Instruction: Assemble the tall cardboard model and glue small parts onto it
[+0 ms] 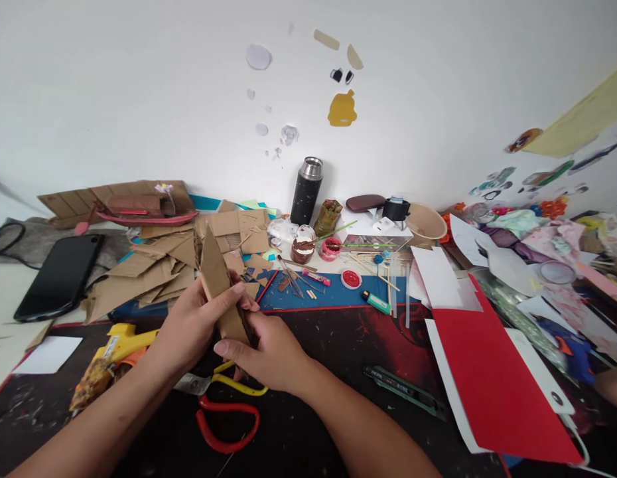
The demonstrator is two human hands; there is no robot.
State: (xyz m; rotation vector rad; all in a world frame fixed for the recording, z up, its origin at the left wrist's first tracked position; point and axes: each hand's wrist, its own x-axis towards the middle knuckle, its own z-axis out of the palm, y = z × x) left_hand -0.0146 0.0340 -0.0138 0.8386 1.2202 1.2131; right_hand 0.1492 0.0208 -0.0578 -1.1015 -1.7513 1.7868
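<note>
my left hand [192,322] and right hand [276,355] are both clamped on a narrow, pointed brown cardboard piece [219,282], left thumb laid across it and right thumb pressed at its lower end, its tip pointing up toward the wall [179,86]. beneath my hands, red-and-yellow-handled scissors [199,385] lie on the dark desk mat [328,438], with a yellow glue gun [120,342] beside my left forearm. cardboard scraps [159,262] are heaped beyond my left hand; a utility knife [405,392] and red paper [497,372] lie to the right.
</note>
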